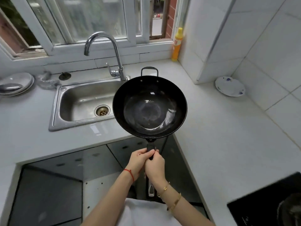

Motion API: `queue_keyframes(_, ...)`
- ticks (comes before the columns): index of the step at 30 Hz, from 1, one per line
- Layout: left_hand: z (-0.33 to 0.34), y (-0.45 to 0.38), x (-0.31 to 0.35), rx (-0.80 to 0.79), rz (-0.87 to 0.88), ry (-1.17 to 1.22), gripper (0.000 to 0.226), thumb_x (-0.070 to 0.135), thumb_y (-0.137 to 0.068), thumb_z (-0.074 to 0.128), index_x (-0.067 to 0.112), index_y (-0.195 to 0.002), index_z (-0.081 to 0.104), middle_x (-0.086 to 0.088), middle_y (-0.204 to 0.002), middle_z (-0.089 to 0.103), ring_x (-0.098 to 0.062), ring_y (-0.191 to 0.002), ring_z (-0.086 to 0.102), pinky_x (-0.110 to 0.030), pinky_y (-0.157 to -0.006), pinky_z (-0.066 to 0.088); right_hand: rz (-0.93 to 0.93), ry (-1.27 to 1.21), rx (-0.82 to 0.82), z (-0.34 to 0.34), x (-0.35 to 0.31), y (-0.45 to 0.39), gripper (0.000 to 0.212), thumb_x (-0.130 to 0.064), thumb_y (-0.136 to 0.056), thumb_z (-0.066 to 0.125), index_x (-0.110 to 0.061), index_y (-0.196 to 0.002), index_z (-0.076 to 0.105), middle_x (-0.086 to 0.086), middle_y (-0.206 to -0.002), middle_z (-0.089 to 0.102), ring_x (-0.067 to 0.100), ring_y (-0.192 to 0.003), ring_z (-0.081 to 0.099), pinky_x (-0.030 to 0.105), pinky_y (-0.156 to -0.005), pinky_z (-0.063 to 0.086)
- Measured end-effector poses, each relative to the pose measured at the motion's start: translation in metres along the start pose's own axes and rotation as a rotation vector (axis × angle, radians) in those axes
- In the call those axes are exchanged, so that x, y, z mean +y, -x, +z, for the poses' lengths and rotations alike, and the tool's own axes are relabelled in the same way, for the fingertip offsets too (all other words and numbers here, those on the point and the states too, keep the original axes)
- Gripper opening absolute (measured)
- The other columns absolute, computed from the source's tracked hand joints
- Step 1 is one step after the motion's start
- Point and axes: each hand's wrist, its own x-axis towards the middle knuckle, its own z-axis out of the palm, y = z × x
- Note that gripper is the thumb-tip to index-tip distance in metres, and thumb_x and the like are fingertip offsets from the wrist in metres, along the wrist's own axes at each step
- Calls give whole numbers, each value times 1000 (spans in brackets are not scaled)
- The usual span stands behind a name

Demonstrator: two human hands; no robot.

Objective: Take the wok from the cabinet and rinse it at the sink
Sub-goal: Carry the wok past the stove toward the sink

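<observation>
A black wok [149, 106] is held level in the air above the counter corner, overlapping the right edge of the steel sink [78, 101]. Its long handle points toward me. My left hand [138, 162] and my right hand [154, 165] are both wrapped around that handle, side by side, the right partly over the left. The wok is empty and looks dry, with a small loop handle at its far side. The chrome faucet [104, 46] arches over the sink to the left of the wok; no water runs from it.
A yellow bottle [177, 44] stands on the window corner. A white plate [229, 86] lies on the right counter, metal dishes [14, 84] on the left. A black cooktop [267, 199] sits at the bottom right. Grey cabinet fronts [48, 193] lie below.
</observation>
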Motion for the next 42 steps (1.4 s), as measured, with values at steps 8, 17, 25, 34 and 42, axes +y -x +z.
queue_keyframes(8,-54,6,8,203,10,97,16,26,-87,69,16,-94,78,-22,-99,74,-35,-83,58,-32,-58,41,-72,83,-179,55,-26,-2,19,-8,-87,47,-7,-96,63,12,-85,68,28,-70,70,32,-50,57)
queue_keyframes(17,-130,-15,29,325,9,217,16,20,-90,65,15,-94,79,-9,-100,77,-32,-93,67,-46,-88,44,-118,121,-267,133,-56,-20,22,-2,-87,47,-5,-100,64,13,-86,68,28,-72,69,32,-54,58)
queue_keyframes(25,-194,-46,63,305,-33,208,18,23,-92,62,16,-98,78,-12,-99,77,-37,-93,65,-53,-83,49,-116,135,-270,198,-89,-43,21,-6,-92,49,-7,-105,65,13,-89,69,30,-78,70,25,-53,55)
queue_keyframes(34,-223,-76,105,271,-45,230,22,16,-93,61,6,-110,72,-10,-93,73,-24,-77,64,-27,-56,42,-147,176,-216,231,-124,-77,23,-5,-90,47,-7,-108,61,10,-90,66,23,-75,67,15,-46,48)
queue_keyframes(42,-235,-100,112,266,-78,226,23,17,-95,59,5,-110,70,-15,-93,69,-25,-75,60,-28,-52,41,-107,179,-231,249,-121,-102,21,-10,-88,48,-12,-104,61,6,-82,65,16,-65,67,25,-44,54)
